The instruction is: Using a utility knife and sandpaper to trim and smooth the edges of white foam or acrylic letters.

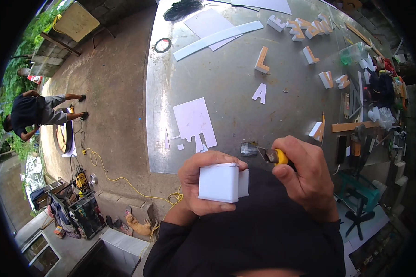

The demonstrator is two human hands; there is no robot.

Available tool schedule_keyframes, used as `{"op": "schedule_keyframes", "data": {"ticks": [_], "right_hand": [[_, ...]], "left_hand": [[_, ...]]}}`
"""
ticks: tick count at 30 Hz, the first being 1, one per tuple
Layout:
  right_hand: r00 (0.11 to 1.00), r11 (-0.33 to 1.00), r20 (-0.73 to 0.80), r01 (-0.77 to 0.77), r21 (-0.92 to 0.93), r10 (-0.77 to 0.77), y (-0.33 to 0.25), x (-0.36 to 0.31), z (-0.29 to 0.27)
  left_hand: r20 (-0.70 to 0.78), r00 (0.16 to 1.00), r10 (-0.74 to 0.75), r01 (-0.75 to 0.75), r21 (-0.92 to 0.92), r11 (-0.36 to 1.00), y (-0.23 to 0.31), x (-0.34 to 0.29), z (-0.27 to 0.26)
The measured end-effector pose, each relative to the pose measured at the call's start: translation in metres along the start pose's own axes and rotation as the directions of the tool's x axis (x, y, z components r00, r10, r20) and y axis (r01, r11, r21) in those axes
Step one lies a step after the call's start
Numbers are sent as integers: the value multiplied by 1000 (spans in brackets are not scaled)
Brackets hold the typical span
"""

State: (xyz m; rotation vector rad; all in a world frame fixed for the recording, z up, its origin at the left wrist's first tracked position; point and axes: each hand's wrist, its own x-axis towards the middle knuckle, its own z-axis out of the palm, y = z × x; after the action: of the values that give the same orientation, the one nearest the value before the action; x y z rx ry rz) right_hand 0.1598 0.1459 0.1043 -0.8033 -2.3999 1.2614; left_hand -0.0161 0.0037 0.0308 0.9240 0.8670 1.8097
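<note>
My left hand (194,171) is wrapped round a white box-like piece (218,183) with rounded edges, held low over my dark clothing near the table's front edge. A second, smaller white part juts out at its right side. In my right hand (302,173) are yellow-handled pliers (279,157), their thin metal jaws pointing left, apart from the white piece. Just beyond the jaws, a small clear plastic packet (249,148) lies on the metal table (231,87). A white sheet (194,120) with cut-outs along its near edge rests beyond my left hand.
Several white and tan letter-shaped pieces (310,55) stand at the far right of the table. A tape roll (162,45) and long white strip (219,39) lie far left. Tools, including a hammer (357,138), crowd the right side. Another person (41,110) stands on the floor at left.
</note>
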Motion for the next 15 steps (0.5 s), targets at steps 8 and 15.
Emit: {"op": "schedule_keyframes", "data": {"ticks": [8,15], "right_hand": [[976,976,52,210,50,-213,-14,-2,10],[964,941,-45,265,209,-262,2,5,10]], "left_hand": [[52,963,264,-269,220,938,-12,13,3],[11,971,-239,196,-608,769,-14,-1,7]]}}
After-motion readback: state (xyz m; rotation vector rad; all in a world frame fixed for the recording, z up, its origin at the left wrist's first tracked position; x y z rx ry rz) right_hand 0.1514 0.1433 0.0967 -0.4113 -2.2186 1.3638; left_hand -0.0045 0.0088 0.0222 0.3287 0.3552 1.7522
